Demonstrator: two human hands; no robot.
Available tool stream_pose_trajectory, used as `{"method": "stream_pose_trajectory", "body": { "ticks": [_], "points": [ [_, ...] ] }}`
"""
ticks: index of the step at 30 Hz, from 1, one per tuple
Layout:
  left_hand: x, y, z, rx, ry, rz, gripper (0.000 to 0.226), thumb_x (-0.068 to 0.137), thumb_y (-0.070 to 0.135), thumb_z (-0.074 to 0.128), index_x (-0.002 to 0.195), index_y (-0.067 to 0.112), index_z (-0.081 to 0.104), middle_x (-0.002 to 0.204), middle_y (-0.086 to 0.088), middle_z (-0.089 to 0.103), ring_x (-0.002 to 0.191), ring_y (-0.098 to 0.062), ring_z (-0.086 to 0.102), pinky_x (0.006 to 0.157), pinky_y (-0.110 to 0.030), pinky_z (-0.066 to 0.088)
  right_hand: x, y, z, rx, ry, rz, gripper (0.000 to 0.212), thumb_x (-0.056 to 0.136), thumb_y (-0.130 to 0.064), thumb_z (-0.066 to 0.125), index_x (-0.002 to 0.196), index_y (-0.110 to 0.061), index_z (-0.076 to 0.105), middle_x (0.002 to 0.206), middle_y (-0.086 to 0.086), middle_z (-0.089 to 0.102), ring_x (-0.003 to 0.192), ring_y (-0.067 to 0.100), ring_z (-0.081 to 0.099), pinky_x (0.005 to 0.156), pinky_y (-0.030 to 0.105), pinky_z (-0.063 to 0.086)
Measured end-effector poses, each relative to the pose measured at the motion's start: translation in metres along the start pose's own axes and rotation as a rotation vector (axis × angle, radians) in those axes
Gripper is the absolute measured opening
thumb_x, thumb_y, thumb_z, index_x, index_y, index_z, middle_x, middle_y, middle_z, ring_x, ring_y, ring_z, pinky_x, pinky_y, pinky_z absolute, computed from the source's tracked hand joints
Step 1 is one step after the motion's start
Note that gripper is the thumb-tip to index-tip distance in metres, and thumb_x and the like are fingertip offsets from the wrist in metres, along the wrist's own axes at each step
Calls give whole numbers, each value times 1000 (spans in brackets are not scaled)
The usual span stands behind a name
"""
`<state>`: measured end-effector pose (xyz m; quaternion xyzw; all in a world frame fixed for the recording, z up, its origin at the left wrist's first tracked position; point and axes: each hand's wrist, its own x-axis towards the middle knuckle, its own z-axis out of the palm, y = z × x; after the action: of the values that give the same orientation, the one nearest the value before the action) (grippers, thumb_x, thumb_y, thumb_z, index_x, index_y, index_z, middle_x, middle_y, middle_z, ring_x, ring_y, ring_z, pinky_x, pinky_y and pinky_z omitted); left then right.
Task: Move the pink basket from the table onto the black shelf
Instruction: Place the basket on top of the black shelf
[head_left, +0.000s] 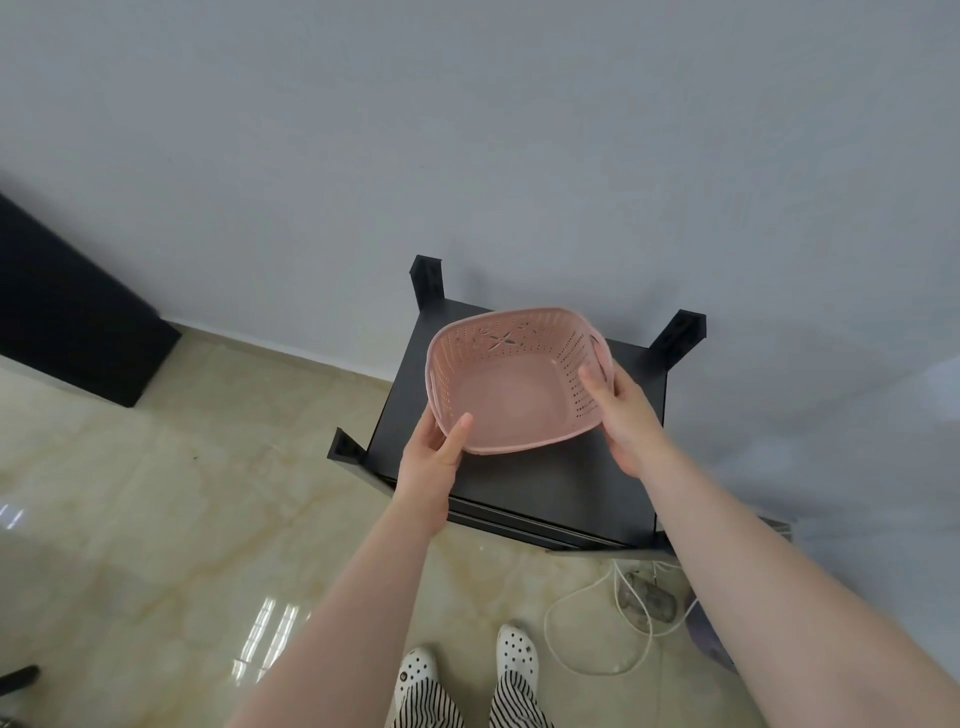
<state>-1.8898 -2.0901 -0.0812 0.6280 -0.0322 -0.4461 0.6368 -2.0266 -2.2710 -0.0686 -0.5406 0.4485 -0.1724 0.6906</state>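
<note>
An empty pink basket (511, 387) with perforated walls is over the top of the black shelf (550, 488), tilted with its opening toward me. My left hand (434, 457) grips its near left rim, thumb inside. At the right rim my right hand (621, 410) holds on, thumb inside the basket and fingers outside. I cannot tell whether the basket touches the shelf top. The shelf stands against a pale grey wall, with corner posts sticking up.
A dark cabinet (67, 322) stands at the left by the wall. White cables (618, 618) and a grey object lie on the glossy tiled floor to the right of my feet in white shoes (514, 649).
</note>
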Motion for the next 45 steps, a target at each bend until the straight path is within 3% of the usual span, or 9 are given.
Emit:
{"method": "stream_pose_trajectory", "body": {
  "ticks": [5, 10, 18, 22, 26, 31, 36, 41, 45],
  "points": [
    [7, 2, -3, 10, 30, 5, 54, 85, 28, 73, 137, 22, 59, 121, 5, 72, 119, -12, 63, 108, -33, 44, -4, 5, -2, 38, -21, -4, 78, 76, -58, 74, 146, -32, 52, 139, -4, 65, 133, 20, 56, 118, 50, 37],
    [21, 13, 1, 2, 44, 6, 48, 87, 28, 71, 132, 14, 63, 118, -1, 74, 114, -14, 66, 104, -30, 47, -9, 15, -5, 87, -31, -18, 84, 71, -48, 82, 147, -35, 49, 141, -6, 62, 136, 17, 51, 120, 47, 34],
    [42, 23, 8, 21, 52, 0, 39, 88, 32, 70, 123, 15, 69, 111, -1, 76, 112, -18, 67, 103, -32, 49, -15, 26, -1, 144, 42, -22, 74, 74, -41, 83, 141, -40, 53, 139, -8, 64, 134, 16, 54, 119, 48, 36],
    [51, 29, 11, 49, 23, -5, 34, 88, 34, 68, 119, 19, 70, 108, 1, 77, 110, -16, 67, 104, -33, 48, -15, 23, 4, 169, 82, -24, 70, 64, -54, 86, 126, -51, 56, 137, -9, 64, 133, 18, 54, 118, 49, 37],
    [59, 34, 12, 56, -1, -3, 28, 89, 32, 68, 114, 21, 71, 106, 2, 77, 108, -16, 68, 103, -33, 49, -13, 22, 6, 181, 123, -38, 94, 53, -66, 86, 138, -44, 54, 140, -9, 63, 134, 19, 54, 118, 50, 38],
    [65, 36, 10, 71, -38, 4, 31, 87, 33, 70, 116, 21, 72, 106, 3, 77, 107, -14, 68, 101, -30, 50, -10, 21, 10, 199, 174, -23, 57, 66, -53, 84, 117, -50, 61, 135, -6, 66, 132, 21, 56, 117, 51, 39],
    [66, 37, 8, 89, -54, -1, 40, 87, 33, 70, 123, 16, 69, 111, 0, 76, 107, -13, 68, 101, -30, 50, -16, 23, 20, 246, 278, -21, 83, 43, -71, 84, 119, -45, 62, 134, -3, 67, 130, 23, 57, 116, 51, 40],
    [69, 37, 6, 96, -53, -15, 43, 85, 33, 72, 124, 15, 69, 112, -1, 76, 107, -14, 69, 102, -32, 50, -14, 26, 24, 269, 330, -21, 50, 84, -44, 75, 131, -32, 62, 134, -1, 68, 128, 23, 59, 115, 49, 42],
    [71, 37, 7, 102, -46, -30, 43, 84, 33, 73, 124, 15, 69, 112, -1, 76, 108, -16, 68, 102, -33, 50, -12, 27, 26, 277, 360, -8, 51, 92, -38, 68, 140, -26, 57, 136, 0, 66, 129, 23, 59, 115, 48, 42]
  ]
}}
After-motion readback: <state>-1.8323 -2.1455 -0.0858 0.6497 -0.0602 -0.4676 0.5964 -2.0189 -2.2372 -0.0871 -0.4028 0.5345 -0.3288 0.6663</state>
